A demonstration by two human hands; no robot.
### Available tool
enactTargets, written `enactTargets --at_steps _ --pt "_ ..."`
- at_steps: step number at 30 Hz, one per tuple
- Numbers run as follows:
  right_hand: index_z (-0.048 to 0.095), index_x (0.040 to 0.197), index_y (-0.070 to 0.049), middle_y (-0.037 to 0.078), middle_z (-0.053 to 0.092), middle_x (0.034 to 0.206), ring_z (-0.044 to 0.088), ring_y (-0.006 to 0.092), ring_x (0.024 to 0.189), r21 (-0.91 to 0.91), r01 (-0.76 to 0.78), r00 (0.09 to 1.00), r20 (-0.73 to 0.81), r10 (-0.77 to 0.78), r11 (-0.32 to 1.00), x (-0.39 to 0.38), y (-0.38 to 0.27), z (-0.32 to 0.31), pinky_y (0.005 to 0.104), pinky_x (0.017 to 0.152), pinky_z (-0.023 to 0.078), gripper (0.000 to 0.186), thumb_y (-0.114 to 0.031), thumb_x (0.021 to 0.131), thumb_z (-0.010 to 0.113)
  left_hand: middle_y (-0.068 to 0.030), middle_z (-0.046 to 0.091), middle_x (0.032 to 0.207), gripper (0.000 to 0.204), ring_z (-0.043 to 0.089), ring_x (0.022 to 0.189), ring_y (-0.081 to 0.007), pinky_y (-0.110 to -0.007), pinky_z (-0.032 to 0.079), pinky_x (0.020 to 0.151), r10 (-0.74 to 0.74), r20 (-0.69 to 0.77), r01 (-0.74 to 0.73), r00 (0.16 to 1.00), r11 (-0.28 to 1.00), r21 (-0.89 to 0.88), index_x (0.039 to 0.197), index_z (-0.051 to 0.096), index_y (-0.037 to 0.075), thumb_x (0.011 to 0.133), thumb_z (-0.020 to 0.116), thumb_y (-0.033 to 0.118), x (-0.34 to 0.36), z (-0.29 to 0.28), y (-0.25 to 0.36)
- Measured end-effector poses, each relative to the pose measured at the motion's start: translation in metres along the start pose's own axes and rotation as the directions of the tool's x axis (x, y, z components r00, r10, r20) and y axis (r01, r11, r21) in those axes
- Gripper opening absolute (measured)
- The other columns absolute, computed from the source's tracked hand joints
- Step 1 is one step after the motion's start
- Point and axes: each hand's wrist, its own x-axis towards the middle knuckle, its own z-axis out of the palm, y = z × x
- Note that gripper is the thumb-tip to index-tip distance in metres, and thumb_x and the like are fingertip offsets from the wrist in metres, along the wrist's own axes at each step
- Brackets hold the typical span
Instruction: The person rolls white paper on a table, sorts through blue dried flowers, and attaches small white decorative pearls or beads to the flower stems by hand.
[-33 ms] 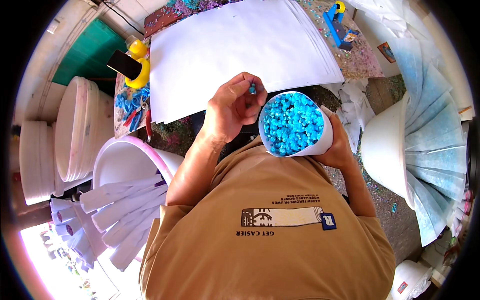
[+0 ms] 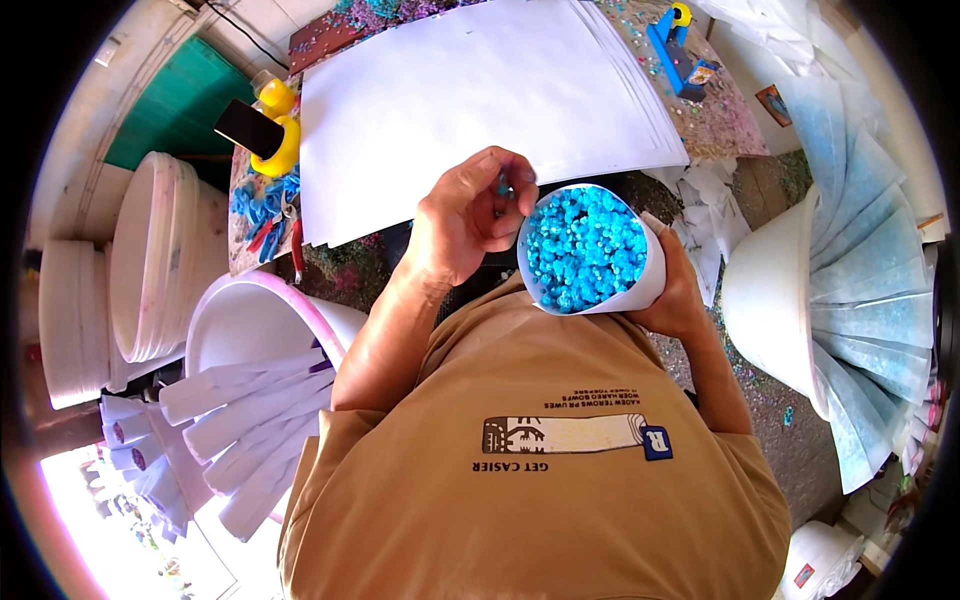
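Observation:
In my right hand (image 2: pixel 678 290) is a bouquet of small bright blue flowers (image 2: pixel 587 248), like dyed baby's breath, rolled in a white paper wrap (image 2: pixel 648 285). Its blossoms face up toward me, and my fingers close round the wrap's right side. My left hand (image 2: pixel 470 212) hovers just left of the paper rim with its fingers curled in. A tiny blue flower bit (image 2: pixel 503 187) shows dimly between those fingertips. Beyond both hands, a stack of large white paper sheets (image 2: pixel 470 90) lies on the table.
A blue tape dispenser (image 2: pixel 680 60) stands at the table's far right. Yellow bottles (image 2: pixel 275 95), a black-and-yellow object (image 2: pixel 262 140) and blue ties (image 2: pixel 262 215) sit left. White buckets (image 2: pixel 240 300) hold paper-wrapped bundles (image 2: pixel 240 400); another white bucket (image 2: pixel 770 290) holds pale blue wraps (image 2: pixel 865 290).
My left fingertips have shifted slightly right toward the bouquet's rim, and the blue bit between them shows less. The right hand and bouquet have stayed in place.

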Motion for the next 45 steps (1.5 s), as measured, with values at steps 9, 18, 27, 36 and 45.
enactTargets --at_steps 9,18,27,36,45 --pt "0.047 0.141 0.005 0.026 0.059 0.128 0.060 0.0429 0.118 -0.020 -0.016 1.000 0.026 0.016 1.000 0.001 -0.003 -0.001 0.0465 0.101 0.048 0.097 -0.023 0.061 0.095 -0.0010 0.059 0.084 0.012 0.054 0.076 -0.0086 -0.027 0.045 0.066 0.376 0.304 -0.410 0.875 0.245 0.879 0.099 0.071 0.000 0.088 0.069 -0.004 0.003 0.026 -0.005" --pt "0.047 0.141 0.004 0.025 0.060 0.127 0.060 0.0432 0.115 -0.037 0.003 1.000 0.012 -0.002 0.999 0.003 -0.004 -0.001 0.0466 0.099 0.049 0.097 -0.022 0.060 0.095 0.0014 0.059 0.078 0.013 0.053 0.073 -0.0069 -0.026 0.045 0.065 0.188 0.051 -0.161 0.981 0.636 0.755 0.101 0.067 -0.001 0.094 0.069 0.010 -0.019 0.042 -0.005" --pt "0.047 0.141 0.004 0.026 0.060 0.127 0.060 0.0434 0.117 -0.040 -0.001 1.000 0.016 0.001 0.999 0.002 -0.002 -0.001 0.0466 0.100 0.049 0.099 -0.023 0.059 0.096 -0.0011 0.062 0.081 0.011 0.057 0.074 -0.0071 -0.026 0.047 0.065 0.254 0.011 -0.158 0.967 0.566 0.809 0.098 0.067 -0.001 0.091 0.071 0.007 -0.011 0.052 -0.011" --pt "0.047 0.141 0.004 0.026 0.059 0.128 0.060 0.0431 0.117 -0.065 0.016 0.999 0.031 -0.014 0.998 0.004 -0.003 -0.001 0.0471 0.099 0.049 0.099 -0.023 0.059 0.096 -0.0069 0.060 0.089 0.024 0.051 0.069 -0.0090 -0.024 0.042 0.062 0.094 0.188 -0.168 0.978 0.886 0.433 0.110 0.060 -0.003 0.086 0.056 -0.005 -0.014 0.036 -0.007" --pt "0.048 0.141 0.003 0.025 0.060 0.128 0.060 0.0429 0.117 -0.069 0.001 1.000 0.026 0.001 0.998 0.003 -0.002 -0.001 0.0468 0.100 0.049 0.096 -0.022 0.061 0.094 -0.0042 0.065 0.085 0.013 0.055 0.076 -0.0081 -0.026 0.047 0.068 0.186 0.150 -0.228 0.971 0.533 0.815 0.102 0.067 -0.003 0.090 0.070 0.002 -0.015 0.048 -0.010"
